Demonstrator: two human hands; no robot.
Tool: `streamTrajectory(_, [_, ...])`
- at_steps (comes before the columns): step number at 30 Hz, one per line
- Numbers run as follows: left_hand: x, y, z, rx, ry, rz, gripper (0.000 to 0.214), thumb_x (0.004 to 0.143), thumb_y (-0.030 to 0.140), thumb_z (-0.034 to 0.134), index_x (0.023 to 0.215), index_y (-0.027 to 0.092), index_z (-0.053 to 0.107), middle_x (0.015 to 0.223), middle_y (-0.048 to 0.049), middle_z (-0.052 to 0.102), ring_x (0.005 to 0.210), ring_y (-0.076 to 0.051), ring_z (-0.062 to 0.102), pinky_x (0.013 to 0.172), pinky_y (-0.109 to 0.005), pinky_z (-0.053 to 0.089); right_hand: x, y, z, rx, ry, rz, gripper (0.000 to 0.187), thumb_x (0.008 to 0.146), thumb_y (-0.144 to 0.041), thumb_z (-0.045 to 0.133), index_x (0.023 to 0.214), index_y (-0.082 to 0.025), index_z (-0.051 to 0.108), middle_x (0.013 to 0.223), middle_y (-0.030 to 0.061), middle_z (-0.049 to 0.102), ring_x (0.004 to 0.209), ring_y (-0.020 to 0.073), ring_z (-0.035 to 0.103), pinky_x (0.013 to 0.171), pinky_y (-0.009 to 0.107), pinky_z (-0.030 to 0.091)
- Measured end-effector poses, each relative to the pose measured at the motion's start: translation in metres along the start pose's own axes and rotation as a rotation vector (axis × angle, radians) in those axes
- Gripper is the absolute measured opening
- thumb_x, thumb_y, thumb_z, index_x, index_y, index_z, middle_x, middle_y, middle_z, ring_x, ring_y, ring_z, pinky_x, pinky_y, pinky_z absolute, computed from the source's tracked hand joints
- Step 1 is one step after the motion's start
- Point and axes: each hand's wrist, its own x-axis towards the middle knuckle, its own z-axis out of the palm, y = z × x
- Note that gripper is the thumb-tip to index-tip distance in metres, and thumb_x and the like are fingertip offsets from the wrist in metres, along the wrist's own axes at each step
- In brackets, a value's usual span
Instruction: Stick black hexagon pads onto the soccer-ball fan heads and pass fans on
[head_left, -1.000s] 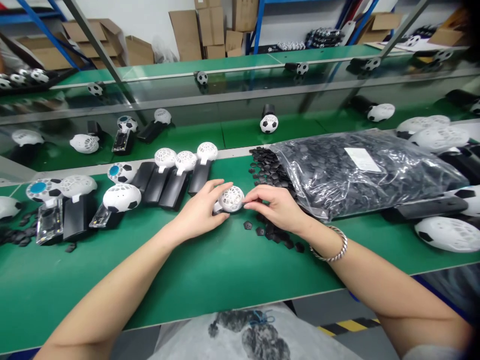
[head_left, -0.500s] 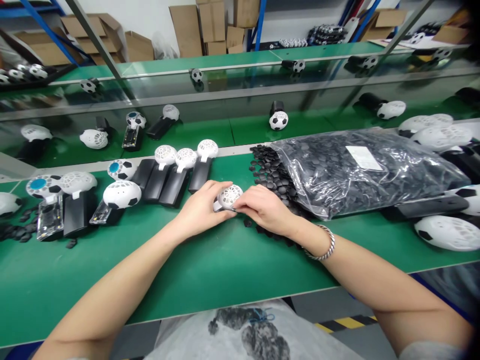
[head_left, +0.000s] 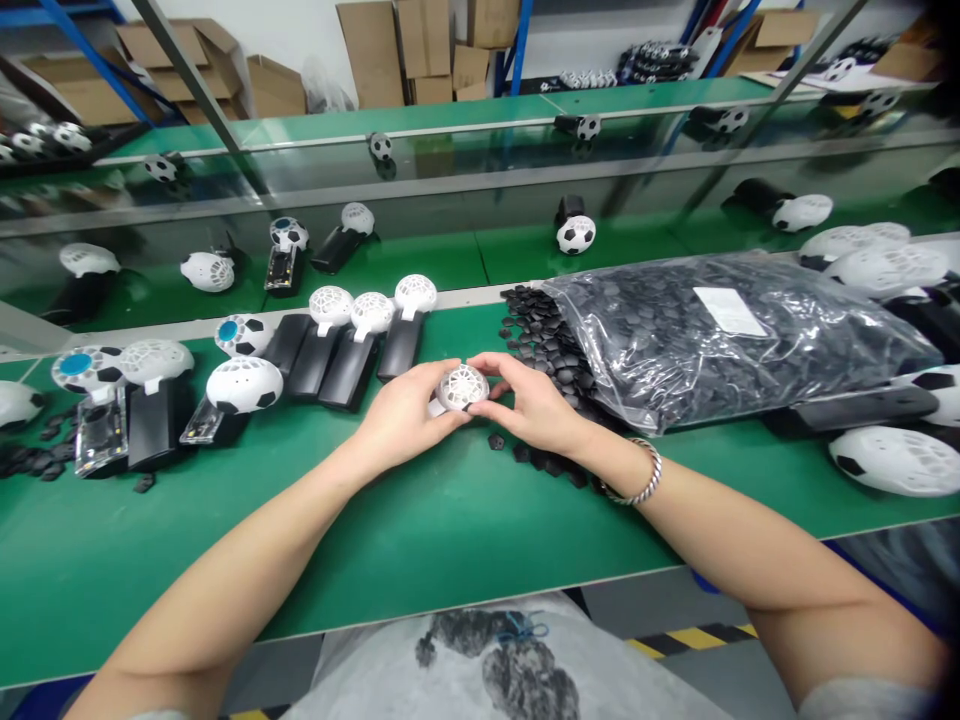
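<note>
Both hands hold a white football-shaped shell with an openwork lattice facing up, just above the green bench. My left hand grips its left side between thumb and fingers. On the right side, the thumb and fingers of my right hand close around the shell's edge. Whether a small black piece sits under those fingertips is hidden. Beside my right hand spreads a pile of small black pentagon pieces, spilling from a clear plastic bag full of them. One loose black pentagon lies just below my right fingers.
To the left stand several white lattice balls on black bases and a black-patched ball. A green conveyor beyond the bench carries more football units. At right lie further white balls. Cardboard boxes stand at the back.
My right fingers have opened from a pinch at the shell's lower right edge to a wider grip around its side. Units on the nearer conveyor shifted right; those on the farther one shifted left.
</note>
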Motion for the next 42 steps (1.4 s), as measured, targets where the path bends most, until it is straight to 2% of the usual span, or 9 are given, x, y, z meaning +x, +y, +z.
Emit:
streamTrajectory(3, [0.000, 0.000, 0.000, 0.017, 0.001, 0.004, 0.054, 0.074, 0.037, 0.060, 0.123, 0.017, 0.048, 0.120, -0.0082, 0.057, 0.104, -0.024, 0.056, 0.088, -0.036, 0.045, 0.000, -0.003, -0.004, -0.058, 0.012, -0.006, 0.038, 0.079, -0.028, 0.061, 0.112, -0.018, 0.045, 0.109, 0.0086, 0.057, 0.098, 0.0194, 0.056, 0.075, 0.031, 0.051])
streamTrajectory(6, [-0.003, 0.000, -0.001, -0.001, -0.023, -0.022, 0.057, 0.071, 0.036, 0.062, 0.123, 0.019, 0.046, 0.122, -0.0072, 0.055, 0.100, -0.023, 0.057, 0.083, -0.034, 0.047, -0.004, -0.010, -0.015, -0.241, -0.003, 0.057, 0.034, 0.072, -0.034, 0.069, 0.096, -0.017, 0.053, 0.095, 0.0066, 0.058, 0.087, 0.0196, 0.056, 0.073, 0.032, 0.048])
streamTrajectory(11, [-0.007, 0.000, -0.007, -0.034, -0.081, -0.104, 0.062, 0.065, 0.028, 0.064, 0.123, 0.019, 0.046, 0.121, -0.0056, 0.055, 0.089, -0.020, 0.059, 0.080, -0.033, 0.049, -0.014, -0.020, -0.022, -0.425, -0.374, 0.141, 0.016, 0.074, -0.028, 0.069, 0.086, -0.020, 0.064, 0.084, 0.0030, 0.058, 0.078, 0.0174, 0.056, 0.066, 0.027, 0.044])
streamTrajectory(15, [-0.009, -0.001, -0.009, -0.066, -0.109, -0.112, 0.061, 0.065, 0.020, 0.059, 0.125, 0.019, 0.045, 0.123, -0.0048, 0.055, 0.100, -0.021, 0.057, 0.088, -0.033, 0.046, -0.015, -0.022, -0.017, -0.430, -0.452, 0.157, 0.002, 0.079, -0.017, 0.062, 0.080, -0.018, 0.064, 0.081, 0.0029, 0.058, 0.074, 0.0150, 0.055, 0.067, 0.026, 0.042])
streamTrajectory(22, [-0.011, 0.002, -0.011, -0.015, -0.251, 0.071, 0.063, 0.066, 0.012, 0.054, 0.126, 0.029, 0.046, 0.123, -0.0013, 0.052, 0.108, -0.021, 0.053, 0.093, -0.032, 0.042, -0.014, -0.022, -0.031, -0.453, -0.480, 0.197, 0.005, 0.077, -0.017, 0.062, 0.075, -0.016, 0.058, 0.080, 0.0032, 0.058, 0.073, 0.0149, 0.054, 0.061, 0.024, 0.037])
streamTrajectory(26, [-0.025, 0.004, -0.016, 0.091, -0.288, 0.077, 0.067, 0.068, 0.006, 0.046, 0.130, 0.032, 0.041, 0.123, -0.0005, 0.053, 0.111, -0.022, 0.050, 0.095, -0.037, 0.040, -0.015, -0.024, -0.040, -0.293, -0.430, 0.167, 0.006, 0.076, -0.012, 0.057, 0.074, -0.017, 0.056, 0.066, -0.0022, 0.055, 0.061, 0.0105, 0.051, 0.057, 0.021, 0.037])
streamTrajectory(33, [-0.065, 0.010, -0.017, 0.254, -0.175, -0.041, 0.073, 0.067, -0.003, 0.034, 0.131, 0.033, 0.038, 0.135, 0.0023, 0.045, 0.130, -0.024, 0.030, 0.106, -0.057, 0.013, -0.020, -0.030, -0.022, 0.042, -0.308, 0.107, 0.013, 0.080, -0.020, 0.058, 0.092, -0.017, 0.062, 0.079, 0.0010, 0.062, 0.066, 0.0108, 0.058, 0.064, 0.022, 0.045])
streamTrajectory(39, [-0.076, 0.012, -0.005, 0.191, -0.063, -0.043, 0.068, 0.068, 0.023, 0.056, 0.133, 0.028, 0.035, 0.132, -0.0013, 0.048, 0.132, -0.031, 0.023, 0.107, -0.059, 0.002, -0.028, -0.034, -0.006, -0.051, -0.235, -0.202, 0.014, 0.082, -0.022, 0.058, 0.091, -0.019, 0.068, 0.083, 0.0044, 0.061, 0.076, 0.0128, 0.057, 0.071, 0.024, 0.045])
streamTrajectory(42, [-0.076, 0.010, 0.000, 0.182, -0.026, -0.043, 0.066, 0.069, 0.029, 0.059, 0.131, 0.028, 0.038, 0.130, -0.0013, 0.050, 0.130, -0.031, 0.026, 0.108, -0.057, 0.001, -0.032, -0.035, -0.001, -0.066, -0.210, -0.228, 0.014, 0.081, -0.021, 0.060, 0.093, -0.019, 0.066, 0.079, 0.0025, 0.064, 0.071, 0.0118, 0.058, 0.066, 0.022, 0.046])
